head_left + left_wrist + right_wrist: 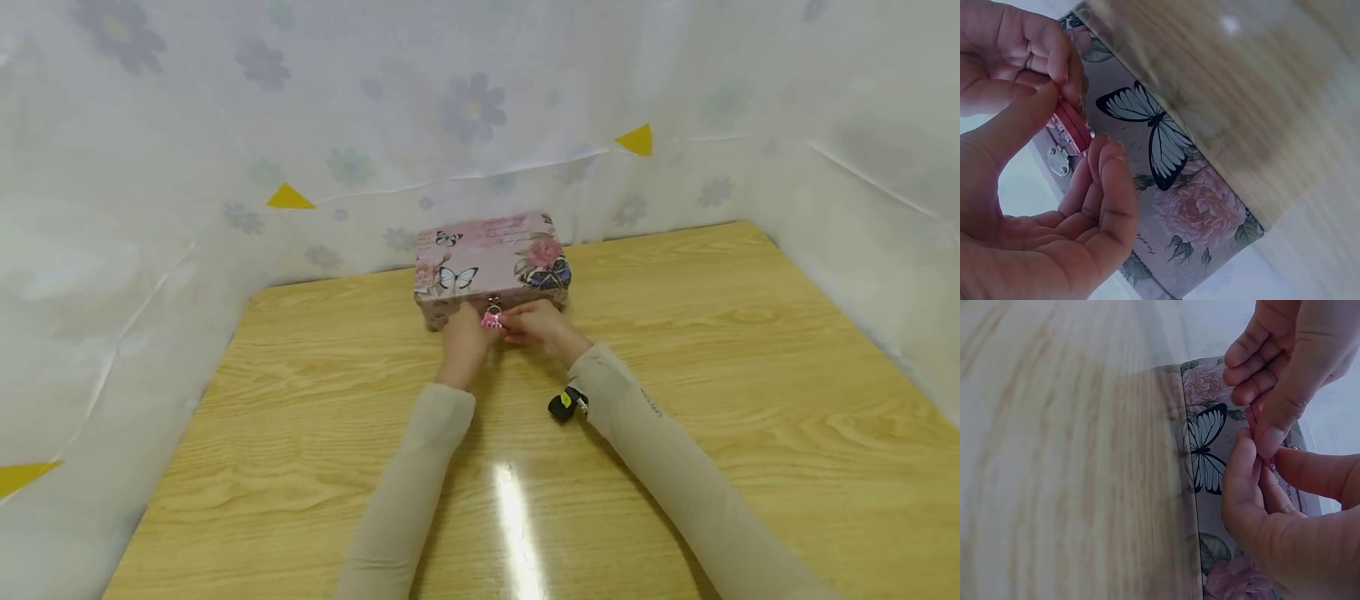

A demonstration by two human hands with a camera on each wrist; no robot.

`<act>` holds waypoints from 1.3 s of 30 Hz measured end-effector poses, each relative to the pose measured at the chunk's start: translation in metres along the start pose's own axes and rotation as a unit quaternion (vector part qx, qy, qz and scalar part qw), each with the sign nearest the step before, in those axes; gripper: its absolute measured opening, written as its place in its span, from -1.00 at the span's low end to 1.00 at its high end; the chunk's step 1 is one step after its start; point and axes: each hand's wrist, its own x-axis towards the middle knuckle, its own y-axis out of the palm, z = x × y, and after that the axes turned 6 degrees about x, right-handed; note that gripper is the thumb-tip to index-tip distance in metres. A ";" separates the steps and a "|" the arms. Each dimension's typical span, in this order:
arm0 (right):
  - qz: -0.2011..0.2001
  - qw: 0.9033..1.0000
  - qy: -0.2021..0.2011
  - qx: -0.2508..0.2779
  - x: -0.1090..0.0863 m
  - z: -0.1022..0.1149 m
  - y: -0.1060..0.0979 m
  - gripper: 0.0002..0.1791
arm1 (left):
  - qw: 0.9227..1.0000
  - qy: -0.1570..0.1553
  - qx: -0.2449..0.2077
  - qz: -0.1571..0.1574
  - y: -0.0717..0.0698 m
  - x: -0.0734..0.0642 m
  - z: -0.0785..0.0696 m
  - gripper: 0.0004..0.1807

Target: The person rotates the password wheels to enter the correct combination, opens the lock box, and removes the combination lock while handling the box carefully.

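Note:
A small pink combination padlock (492,320) with a row of number dials hangs by its shackle from the metal clasp (493,299) on the front of a pink box (487,258) printed with butterflies and roses. My left hand (463,340) pinches the padlock from the left, thumb on one edge and fingertips on the other in the left wrist view. From the right, my right hand (542,327) pinches it between thumb and index finger (1241,472). Fingers cover much of the red-pink lock body (1072,127) in both wrist views.
The box stands at the back of a wood-grain table (315,417), near a flowered white sheet (375,108) with yellow tape pieces (291,197). A small black item with a yellow mark (564,405) is beside my right cuff.

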 end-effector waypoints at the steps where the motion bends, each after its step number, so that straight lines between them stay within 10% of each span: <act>1: 0.001 1.000 0.003 0.002 0.000 0.000 0.000 -0.64 | 1.000 0.000 -0.001 -0.002 0.001 0.000 0.000 -0.50; 19: -0.005 1.000 -0.007 -0.021 0.004 -0.001 -0.001 -0.65 | 0.998 0.014 -0.026 -0.049 0.005 0.001 0.000 -0.67; 39: -0.004 1.000 -0.007 -0.011 0.001 -0.001 0.002 -0.65 | 0.997 0.030 -0.061 -0.022 0.003 0.001 0.005 -0.76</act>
